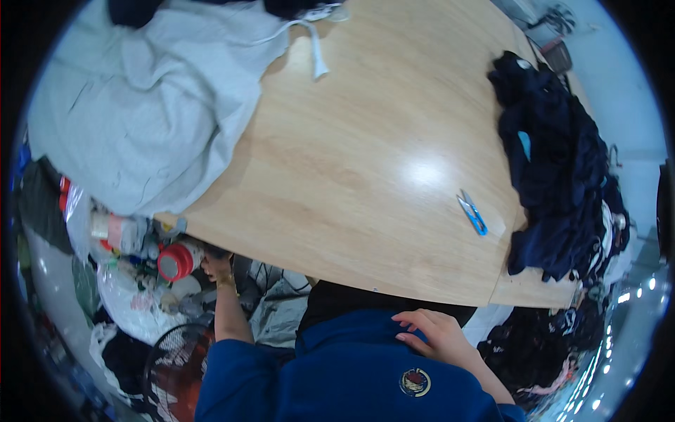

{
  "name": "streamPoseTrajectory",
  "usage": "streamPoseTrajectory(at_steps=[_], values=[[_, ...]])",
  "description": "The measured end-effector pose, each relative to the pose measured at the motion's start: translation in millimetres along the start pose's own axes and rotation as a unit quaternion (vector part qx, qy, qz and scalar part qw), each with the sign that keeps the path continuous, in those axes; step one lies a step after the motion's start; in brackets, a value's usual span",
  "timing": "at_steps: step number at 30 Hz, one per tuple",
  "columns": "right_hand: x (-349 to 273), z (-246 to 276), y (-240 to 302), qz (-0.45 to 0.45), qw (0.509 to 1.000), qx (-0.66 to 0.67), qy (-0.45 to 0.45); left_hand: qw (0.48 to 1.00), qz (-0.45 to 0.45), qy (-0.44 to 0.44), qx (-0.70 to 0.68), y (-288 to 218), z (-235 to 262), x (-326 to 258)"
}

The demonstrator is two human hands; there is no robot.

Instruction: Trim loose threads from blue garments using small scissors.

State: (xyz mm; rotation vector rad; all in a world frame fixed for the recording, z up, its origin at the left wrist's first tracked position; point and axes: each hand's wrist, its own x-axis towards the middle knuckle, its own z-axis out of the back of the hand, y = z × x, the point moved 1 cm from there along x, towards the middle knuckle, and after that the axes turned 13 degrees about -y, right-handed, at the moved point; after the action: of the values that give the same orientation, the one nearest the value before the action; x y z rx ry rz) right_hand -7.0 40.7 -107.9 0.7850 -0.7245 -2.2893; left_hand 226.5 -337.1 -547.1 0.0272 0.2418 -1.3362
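Note:
My left hand (219, 266) reaches down past the table's front edge at the left, right beside a white container with a red lid (177, 261). Its fingers are partly hidden, and whether they grip anything does not show. In front of my body, below the table edge, rests my right hand (440, 336), empty, with the fingers loosely apart. A pair of blue-handled thread snips (473, 214) lies on the wooden table (365, 141) toward the right, points away from me.
A large light grey cloth (155, 105) covers the table's left side and hangs over its edge. Dark navy garments (552, 169) are heaped along the right. Bottles (125, 233) and bags crowd the space below left, near a mesh basket (179, 366). Black cloth (534, 344) is piled lower right.

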Motion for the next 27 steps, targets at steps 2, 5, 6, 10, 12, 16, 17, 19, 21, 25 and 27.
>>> streamPoseTrajectory(at_steps=[2,5,6,10,12,16,17,19,21,25,27], values=[[-3.1,-2.4,-4.8,0.0,1.0,-0.005,-0.011,0.999,-0.018,-0.006,0.035,2.6,-2.6,0.9],[-7.8,-3.0,-7.7,0.015,1.0,-0.008,0.005,0.994,-0.051,-0.045,0.083,3.5,-8.1,-1.8],[-8.8,-2.8,-8.8,0.009,1.0,-0.01,-0.004,0.993,-0.06,-0.057,0.087,3.3,-9.8,-2.7],[-13.0,-3.4,-14.0,0.017,1.0,0.006,0.0,0.99,-0.039,-0.092,0.101,-0.1,-10.7,-6.7],[-16.6,-0.5,-19.7,0.015,1.0,0.005,-0.02,0.993,-0.04,-0.09,0.062,-15.9,-0.8,-30.1],[-14.3,26.0,-36.5,-0.028,0.992,-0.068,-0.103,0.932,-0.283,-0.193,-0.121,22.6,32.3,-46.0],[-13.2,34.9,-45.5,-0.022,0.978,-0.075,-0.194,0.916,-0.23,-0.043,-0.326,22.9,41.1,-63.6],[-10.7,49.3,-80.1,-0.058,0.945,-0.102,-0.304,0.845,-0.162,0.176,-0.479,-0.7,108.9,-130.1],[-0.8,56.6,-112.9,-0.049,0.903,-0.181,-0.385,0.823,-0.196,0.265,-0.463,-34.8,183.7,-182.1],[29.5,51.0,-156.1,-0.021,0.839,-0.194,-0.508,0.683,-0.345,0.469,-0.441,-135.9,308.3,-261.4],[41.1,48.2,-166.3,-0.024,0.815,-0.204,-0.541,0.448,-0.54,0.584,-0.409,-190.3,365.3,-302.7]])
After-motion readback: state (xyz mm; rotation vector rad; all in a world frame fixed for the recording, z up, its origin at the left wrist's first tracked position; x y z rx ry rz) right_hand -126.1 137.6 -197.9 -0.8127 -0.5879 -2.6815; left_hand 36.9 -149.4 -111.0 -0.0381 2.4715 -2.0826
